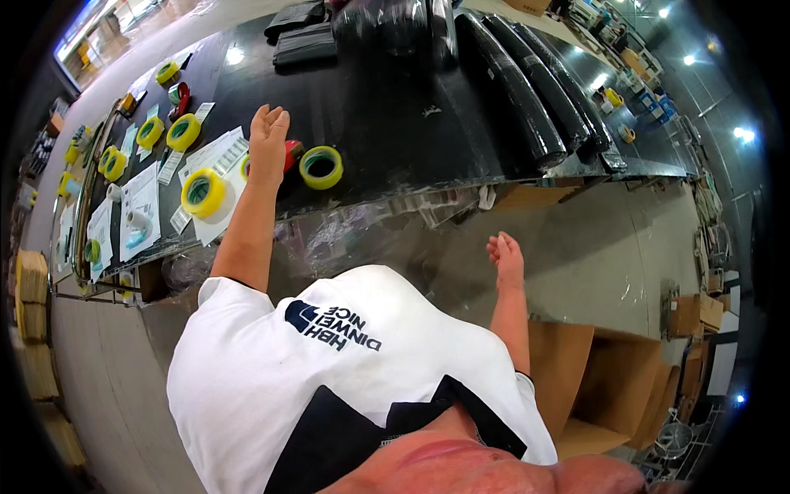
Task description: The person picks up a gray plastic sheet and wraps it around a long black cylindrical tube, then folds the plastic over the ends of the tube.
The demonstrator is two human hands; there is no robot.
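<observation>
My left hand (269, 132) is held over the black table (378, 123), its fingers stretched out and no object visible in it. Behind its wrist is a red tool (292, 154), mostly hidden, perhaps a tape dispenser. Just right of that lies a yellow-green roll of tape (321, 168). Left of my forearm, a larger yellow tape roll (202, 193) rests on white paper sheets (216, 224). My right hand (507, 257) hangs in the air off the table's front edge, with its fingers curled in and nothing seen in them.
Several more tape rolls (183, 132) and labels are spread over the table's left end. Long black plastic-wrapped rolls (514, 95) lie at the right, and folded black bags (304, 43) at the back. An open cardboard box (555, 366) stands on the floor to my right.
</observation>
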